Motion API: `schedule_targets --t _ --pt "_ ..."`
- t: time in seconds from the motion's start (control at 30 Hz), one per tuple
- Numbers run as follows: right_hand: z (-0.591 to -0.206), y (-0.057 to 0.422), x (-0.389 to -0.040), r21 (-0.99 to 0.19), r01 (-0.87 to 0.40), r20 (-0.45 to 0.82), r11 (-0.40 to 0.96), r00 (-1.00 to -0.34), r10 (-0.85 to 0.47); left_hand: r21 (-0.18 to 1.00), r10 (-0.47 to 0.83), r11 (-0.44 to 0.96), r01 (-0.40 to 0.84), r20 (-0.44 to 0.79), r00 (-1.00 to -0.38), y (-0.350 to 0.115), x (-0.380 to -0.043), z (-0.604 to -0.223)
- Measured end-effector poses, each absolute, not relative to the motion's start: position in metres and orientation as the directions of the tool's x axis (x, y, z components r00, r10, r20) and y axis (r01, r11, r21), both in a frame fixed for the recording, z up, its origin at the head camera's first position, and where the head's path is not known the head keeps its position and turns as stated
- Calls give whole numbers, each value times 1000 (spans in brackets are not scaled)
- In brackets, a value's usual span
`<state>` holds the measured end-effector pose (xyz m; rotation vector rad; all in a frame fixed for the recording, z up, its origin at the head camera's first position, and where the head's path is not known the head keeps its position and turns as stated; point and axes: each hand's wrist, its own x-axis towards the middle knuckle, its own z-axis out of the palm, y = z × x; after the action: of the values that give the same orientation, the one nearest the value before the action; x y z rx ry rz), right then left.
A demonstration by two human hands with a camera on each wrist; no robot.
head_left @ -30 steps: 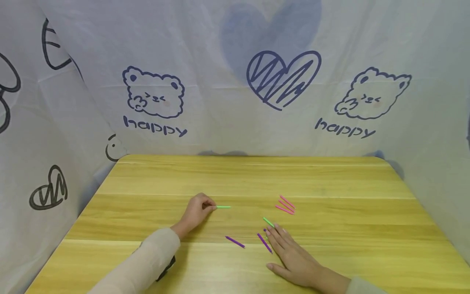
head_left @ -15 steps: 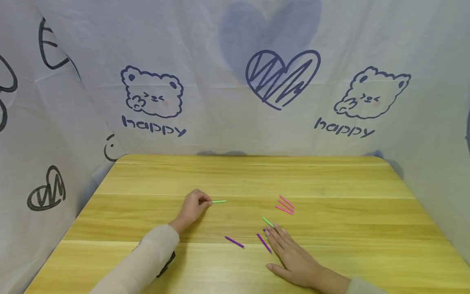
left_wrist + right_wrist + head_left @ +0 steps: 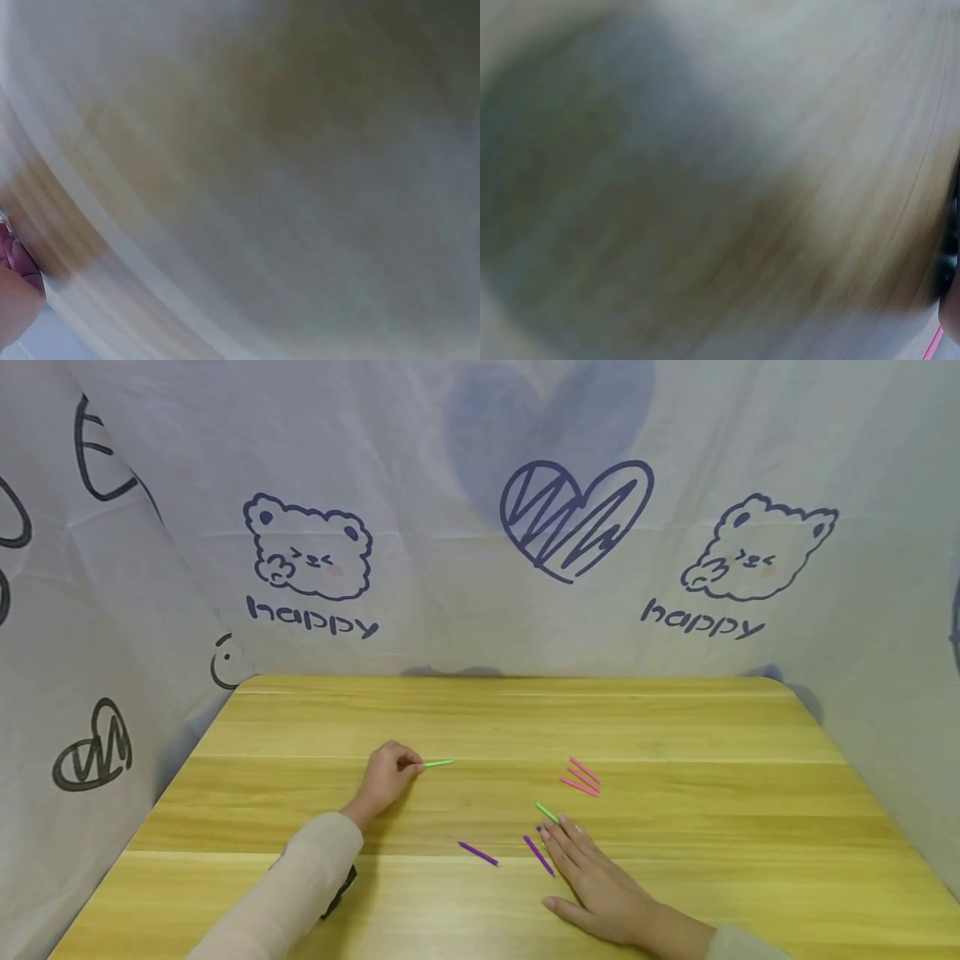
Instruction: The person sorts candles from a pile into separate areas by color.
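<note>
My left hand [image 3: 388, 777] pinches one end of a thin, short green stick [image 3: 439, 763] between thumb and fingers, left of the table's middle. The stick's free end points right. My right hand [image 3: 600, 883] rests flat on the table, fingers straight and together. Its fingertips partly cover a second green stick [image 3: 547, 812] and a purple stick [image 3: 539, 830]. Just left of those fingers lies another purple stick [image 3: 538, 856], slanting. Further left is one more purple stick [image 3: 478, 853]. Only the edge of my left hand [image 3: 19, 296] shows in the left wrist view.
Three pink sticks [image 3: 581, 781] lie close together beyond the right hand. The wooden table [image 3: 675, 727] has rounded far corners. White cloth [image 3: 450, 610] with printed bears and hearts hangs behind it and along both sides. Both wrist views are mostly blurred.
My left hand has moved left and away from me, carrying the green stick, whose free end now tilts slightly up in view. The right hand and the other sticks stay put.
</note>
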<state>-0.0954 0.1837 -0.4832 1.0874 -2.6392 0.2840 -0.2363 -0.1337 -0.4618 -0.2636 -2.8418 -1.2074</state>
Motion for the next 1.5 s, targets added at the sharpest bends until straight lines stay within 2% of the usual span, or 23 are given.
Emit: schedule_targets --t 0.5,1.0,1.5 --pt "-484 182 -96 -80 -715 313 694 -679 -664 716 135 676 172 109 -985 -139 -237 -463" --pt "-482 184 -97 -45 -715 320 697 -672 -668 735 135 642 218 171 -976 -135 -226 -456" --pt "-477 176 -88 4 -741 329 672 -633 -701 743 252 576 342 236 -938 -97 -206 -455"
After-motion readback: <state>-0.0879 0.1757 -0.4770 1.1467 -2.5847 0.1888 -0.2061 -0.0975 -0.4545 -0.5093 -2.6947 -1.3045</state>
